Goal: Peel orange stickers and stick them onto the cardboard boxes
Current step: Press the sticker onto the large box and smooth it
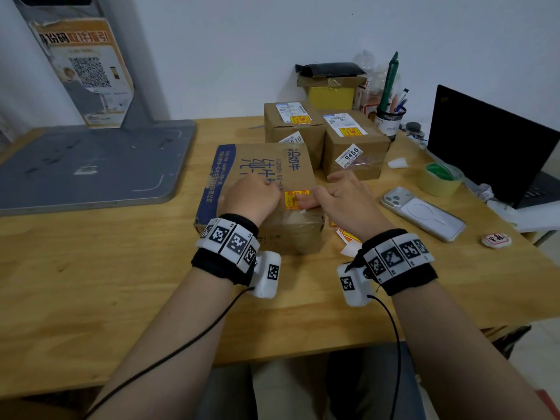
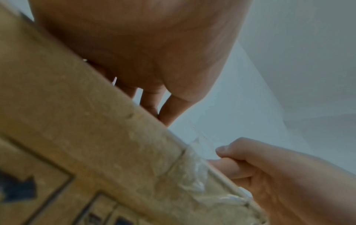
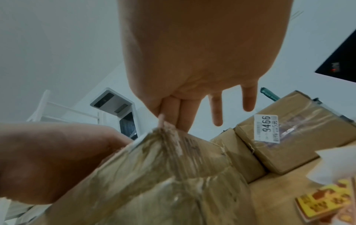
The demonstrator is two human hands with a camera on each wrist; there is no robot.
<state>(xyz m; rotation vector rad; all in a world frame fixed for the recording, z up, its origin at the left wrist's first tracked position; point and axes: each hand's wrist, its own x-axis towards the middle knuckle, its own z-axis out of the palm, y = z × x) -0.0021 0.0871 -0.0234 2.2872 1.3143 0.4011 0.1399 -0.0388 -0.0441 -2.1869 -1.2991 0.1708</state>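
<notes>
A large cardboard box with blue print lies at the table's middle, and an orange sticker sits on its top near the front right corner. My right hand presses its thumb and first fingers on that sticker, the other fingers straight and spread. My left hand rests on the box top just left of the sticker, fingers curled, holding nothing. Two smaller boxes behind each carry an orange sticker. More orange stickers on a sheet lie on the table under my right wrist.
A phone, a tape roll and an open laptop stand to the right. A pen cup and a yellow box are at the back. A grey stand base fills the left.
</notes>
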